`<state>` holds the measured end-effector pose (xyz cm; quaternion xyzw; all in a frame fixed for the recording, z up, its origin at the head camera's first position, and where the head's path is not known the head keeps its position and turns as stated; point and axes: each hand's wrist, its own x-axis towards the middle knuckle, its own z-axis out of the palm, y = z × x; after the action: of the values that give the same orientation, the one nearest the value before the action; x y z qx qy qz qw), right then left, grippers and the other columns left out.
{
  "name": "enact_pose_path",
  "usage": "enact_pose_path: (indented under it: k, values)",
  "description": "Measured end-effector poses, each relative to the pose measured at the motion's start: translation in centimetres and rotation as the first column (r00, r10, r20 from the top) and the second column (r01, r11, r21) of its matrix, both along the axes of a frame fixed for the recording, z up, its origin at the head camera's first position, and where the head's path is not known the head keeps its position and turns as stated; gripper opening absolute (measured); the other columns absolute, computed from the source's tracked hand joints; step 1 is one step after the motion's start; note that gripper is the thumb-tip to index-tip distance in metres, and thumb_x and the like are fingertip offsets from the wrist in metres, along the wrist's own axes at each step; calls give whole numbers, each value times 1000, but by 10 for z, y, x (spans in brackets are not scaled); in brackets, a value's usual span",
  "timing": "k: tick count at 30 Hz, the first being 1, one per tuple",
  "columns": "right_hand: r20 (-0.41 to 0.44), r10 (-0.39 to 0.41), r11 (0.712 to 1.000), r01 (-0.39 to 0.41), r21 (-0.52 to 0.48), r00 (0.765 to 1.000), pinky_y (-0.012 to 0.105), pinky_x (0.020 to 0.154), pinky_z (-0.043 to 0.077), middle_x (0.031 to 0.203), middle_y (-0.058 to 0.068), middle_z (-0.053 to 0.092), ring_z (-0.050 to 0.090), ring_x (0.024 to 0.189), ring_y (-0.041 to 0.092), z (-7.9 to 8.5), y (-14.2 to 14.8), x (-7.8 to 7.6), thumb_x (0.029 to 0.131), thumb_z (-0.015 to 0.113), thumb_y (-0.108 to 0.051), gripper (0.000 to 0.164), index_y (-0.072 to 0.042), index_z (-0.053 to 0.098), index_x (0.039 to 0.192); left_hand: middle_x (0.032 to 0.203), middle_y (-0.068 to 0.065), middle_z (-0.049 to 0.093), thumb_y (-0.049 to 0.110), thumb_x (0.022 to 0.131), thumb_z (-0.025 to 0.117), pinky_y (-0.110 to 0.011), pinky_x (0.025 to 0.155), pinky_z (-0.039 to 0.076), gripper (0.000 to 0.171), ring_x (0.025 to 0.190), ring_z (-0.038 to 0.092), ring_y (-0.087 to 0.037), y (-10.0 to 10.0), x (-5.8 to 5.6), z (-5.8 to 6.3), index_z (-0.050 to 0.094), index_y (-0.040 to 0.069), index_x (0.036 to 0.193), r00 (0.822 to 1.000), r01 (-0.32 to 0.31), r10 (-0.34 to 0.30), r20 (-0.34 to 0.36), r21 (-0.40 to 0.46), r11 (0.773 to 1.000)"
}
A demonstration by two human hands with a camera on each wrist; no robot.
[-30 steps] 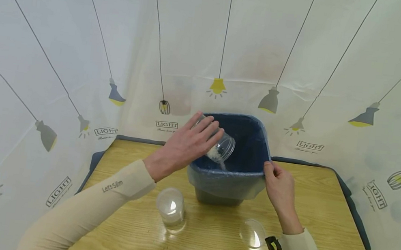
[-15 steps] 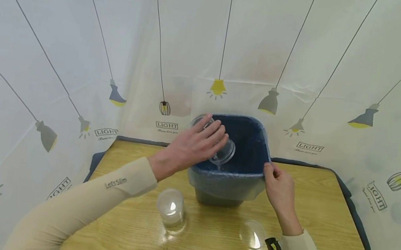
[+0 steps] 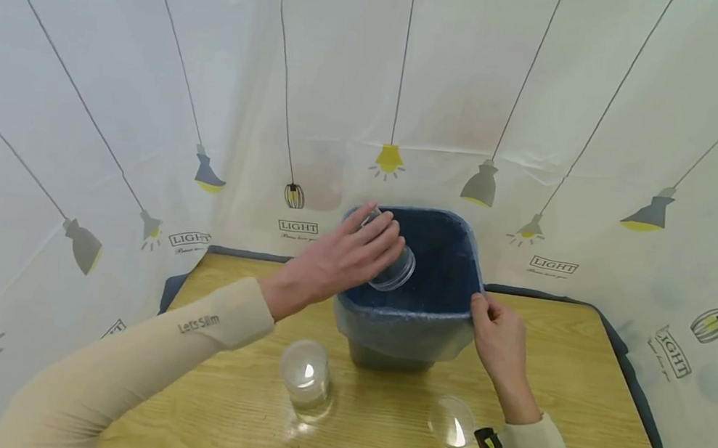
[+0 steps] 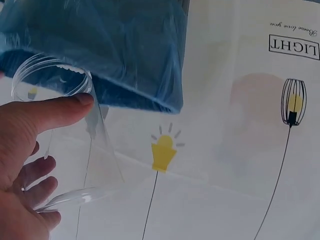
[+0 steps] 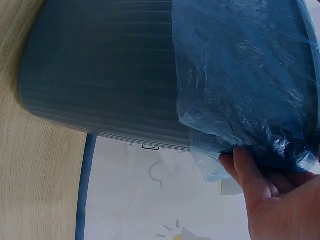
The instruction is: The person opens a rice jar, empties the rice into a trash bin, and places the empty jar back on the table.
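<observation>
A person's left hand (image 3: 334, 261) was wrapped round a clear jar (image 3: 402, 268), whose long axis slanted downward to that hand's right, mouth over the opening of a bin (image 3: 390, 360); the right hand (image 3: 502, 345), farther from the jar, pinched its blue liner (image 3: 400, 336)

The liner (image 3: 400, 333) is blue, the bin (image 3: 387, 359) grey, the desk (image 3: 234, 415) yellow-brown wood-grain; the far white backdrop (image 3: 455, 59) bears grey, blue and yellow lamps (image 3: 480, 185).

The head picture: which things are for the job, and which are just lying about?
In use: tipped jar in the left hand; blue bag, edge pinched by the right hand; bin.

Probably just lying about: standing jar; clear disc.
</observation>
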<state>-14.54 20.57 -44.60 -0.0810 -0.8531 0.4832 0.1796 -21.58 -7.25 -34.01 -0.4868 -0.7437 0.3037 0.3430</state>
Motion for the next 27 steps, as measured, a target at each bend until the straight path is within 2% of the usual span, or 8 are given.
enact_pose_path:
  k: [4, 8, 17, 20, 27]
  values:
    - [15, 0, 1000, 0, -5, 1000, 28, 52, 34, 66, 2, 51, 44, 60, 18, 2, -1, 0, 107, 52, -35, 44, -4, 64, 78, 143, -17, 53, -2, 101, 58, -55, 121, 28, 48, 134, 47, -34, -6, 2, 5, 53, 8, 147, 1000, -27, 27, 5, -28, 999]
    - [33, 5, 1000, -4, -16, 999, 29, 52, 34, 67, 3, 52, 45, 61, 18, 2, -1, 1, 107, 51, -37, 44, -4, 65, 81, 144, -17, 53, 1, 100, 61, -54, 120, 30, 48, 136, 46, -34, -10, 5, 4, 53, 8, 148, 998, -30, 33, 45, -61, 998]
    - [36, 9, 1000, -8, -20, 999, 28, 52, 33, 63, 1, 48, 42, 58, 17, 1, -2, 0, 107, 52, -35, 44, -5, 63, 76, 147, -17, 51, 6, 99, 66, -55, 123, 23, 53, 139, 44, -35, -17, 4, 2, 51, 9, 150, 996, -49, 52, 71, -52, 997]
    - [32, 3, 1000, -2, -23, 999, 28, 52, 33, 63, 1, 47, 42, 59, 17, 1, -2, 0, 107, 53, -34, 44, -5, 61, 75, 147, -18, 50, 6, 99, 65, -55, 124, 20, 53, 140, 44, -35, -18, 4, 0, 50, 8, 150, 996, -34, 36, 76, -32, 999]
    - [34, -8, 1000, 8, -5, 999, 28, 55, 36, 71, 4, 58, 47, 65, 18, 1, -3, -2, 106, 54, -33, 41, -1, 73, 89, 150, -17, 48, 5, 94, 71, -54, 125, 14, 63, 142, 42, -35, -25, 4, -4, 46, 7, 152, 994, -43, 40, 100, 34, 998]
